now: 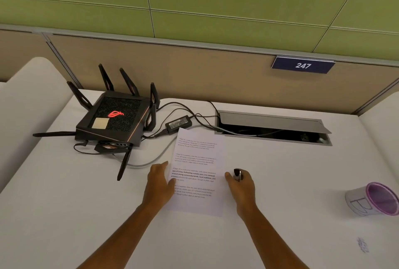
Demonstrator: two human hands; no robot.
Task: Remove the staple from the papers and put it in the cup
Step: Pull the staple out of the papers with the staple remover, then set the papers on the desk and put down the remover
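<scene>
White printed papers [197,160] lie flat in the middle of the white desk. My left hand [159,180] rests on their left edge, fingers spread and thumb on the sheet. My right hand [241,184] is just right of the papers, closed around a small black and silver staple remover [238,174] that sticks up from the fist. A grey cup [367,200] with a purple inside stands at the far right, apart from both hands. The staple itself is too small to make out.
A black router [114,119] with several antennas sits at the back left, its power brick [178,123] and cables [151,160] running behind the papers. An open cable hatch [272,127] lies at the back right. A scribble [362,245] marks the desk at front right.
</scene>
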